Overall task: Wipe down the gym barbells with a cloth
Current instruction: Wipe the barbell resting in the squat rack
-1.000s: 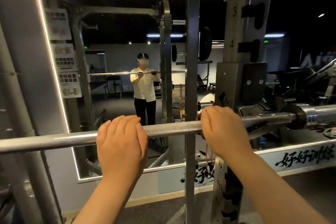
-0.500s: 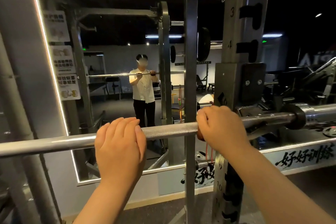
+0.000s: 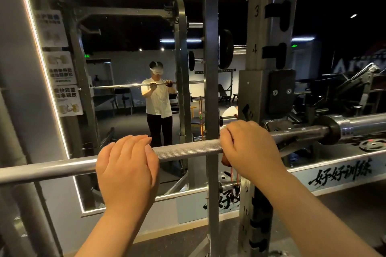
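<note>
The barbell (image 3: 188,149) lay across the view from lower left to upper right, resting on the rack's hook beside the numbered upright (image 3: 263,27) at the right. Its knurled middle stretch showed bare between the two hands, and its thicker sleeve (image 3: 359,125) ran off the right edge past a dark collar.

The left hand (image 3: 127,165) was draped over the bar from the near side, palm down, fingers (image 3: 133,142) together and hooked over the top. Whether they closed fully round the bar could not be told, since the thumb and fingertips were hidden behind it.

The right hand (image 3: 250,148) sat farther right, just in front of the upright, curled tightly over the bar. A reddish-brown cloth (image 3: 226,159) peeked out beneath the hand at its left lower edge, pressed between palm and bar, so the grip was clamped on the cloth against the steel. Thin red straps (image 3: 234,175) hung just below it.

On the far wall, a mirror (image 3: 125,110) with a lit edge reflected the person in a white shirt holding the bar with both hands. Paper signs (image 3: 62,81) were stuck down the mirror's left side.
</note>
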`<action>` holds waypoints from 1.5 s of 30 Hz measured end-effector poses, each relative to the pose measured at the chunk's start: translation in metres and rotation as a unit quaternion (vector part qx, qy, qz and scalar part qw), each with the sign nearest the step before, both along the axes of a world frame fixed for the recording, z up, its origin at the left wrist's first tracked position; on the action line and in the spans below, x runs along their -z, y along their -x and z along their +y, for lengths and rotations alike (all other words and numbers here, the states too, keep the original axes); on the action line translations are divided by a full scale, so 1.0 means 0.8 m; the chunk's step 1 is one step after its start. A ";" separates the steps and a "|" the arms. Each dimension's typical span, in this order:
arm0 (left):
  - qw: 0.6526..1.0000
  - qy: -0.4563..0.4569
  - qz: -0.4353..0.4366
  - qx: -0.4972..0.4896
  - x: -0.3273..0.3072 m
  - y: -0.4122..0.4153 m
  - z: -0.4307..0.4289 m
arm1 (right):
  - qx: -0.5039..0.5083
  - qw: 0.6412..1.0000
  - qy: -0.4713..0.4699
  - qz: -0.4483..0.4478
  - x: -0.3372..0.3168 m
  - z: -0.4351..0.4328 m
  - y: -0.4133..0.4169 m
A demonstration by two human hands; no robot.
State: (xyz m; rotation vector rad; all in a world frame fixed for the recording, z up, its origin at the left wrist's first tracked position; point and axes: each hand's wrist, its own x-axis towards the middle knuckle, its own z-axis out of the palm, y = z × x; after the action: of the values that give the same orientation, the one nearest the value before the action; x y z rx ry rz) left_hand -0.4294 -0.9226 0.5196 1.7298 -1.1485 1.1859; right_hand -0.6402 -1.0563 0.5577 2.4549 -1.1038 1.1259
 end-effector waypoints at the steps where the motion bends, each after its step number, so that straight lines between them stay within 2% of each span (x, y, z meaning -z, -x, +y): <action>1: 1.000 0.000 -0.001 0.000 0.000 0.000 0.001 | -0.012 1.000 0.007 -0.015 0.006 0.002 0.001; 5: 1.000 -0.006 0.005 0.001 0.001 0.001 0.002 | -0.045 0.993 0.052 -0.099 0.061 0.018 0.007; 9: 1.000 -0.007 0.007 0.000 -0.001 0.002 0.002 | -0.036 0.993 0.060 -0.098 0.042 0.012 0.008; 14: 1.000 -0.013 0.013 0.001 0.000 0.003 0.004 | 0.001 1.000 0.000 -0.018 0.001 -0.005 -0.001; 18: 1.000 -0.014 0.016 0.002 0.000 0.004 0.004 | -0.047 0.992 0.052 -0.101 0.043 0.009 0.005; 22: 1.000 -0.011 0.016 -0.001 0.001 0.004 0.004 | -0.028 0.992 0.066 -0.101 0.060 0.009 0.006; 24: 1.000 -0.011 0.017 -0.002 0.001 0.005 0.004 | -0.019 0.995 0.056 -0.075 0.035 0.006 0.006; 27: 1.000 -0.014 0.019 -0.002 0.001 0.005 0.004 | -0.002 0.999 -0.034 0.038 -0.011 -0.004 0.009; 29: 1.000 -0.019 0.019 -0.003 0.001 0.005 0.004 | 0.000 0.996 -0.063 0.064 -0.019 -0.008 0.009; 30: 1.000 -0.020 0.019 -0.002 0.001 0.005 0.005 | 0.002 0.998 -0.046 0.043 -0.013 -0.008 0.008; 33: 1.000 -0.021 0.020 0.001 0.000 0.005 0.005 | -0.041 0.994 0.040 -0.097 0.032 0.005 0.004; 35: 1.000 -0.020 0.017 0.003 0.000 0.005 0.005 | -0.056 0.986 0.067 -0.143 0.065 0.011 0.004; 38: 1.000 -0.016 0.016 0.004 0.001 0.003 0.004 | -0.059 0.986 0.059 -0.143 0.060 0.006 0.006; 42: 1.000 -0.008 0.010 0.009 0.002 0.002 0.004 | -0.018 0.997 0.034 -0.066 0.014 -0.011 0.007; 45: 1.000 -0.001 0.007 0.011 0.003 0.002 0.003 | -0.033 0.994 0.030 -0.097 0.022 0.000 0.003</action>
State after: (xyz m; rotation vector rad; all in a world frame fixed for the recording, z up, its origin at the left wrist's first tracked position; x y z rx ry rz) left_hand -0.4313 -0.9200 0.5172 1.7213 -1.1582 1.1578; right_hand -0.6425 -1.0566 0.5401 2.3915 -1.0294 1.4210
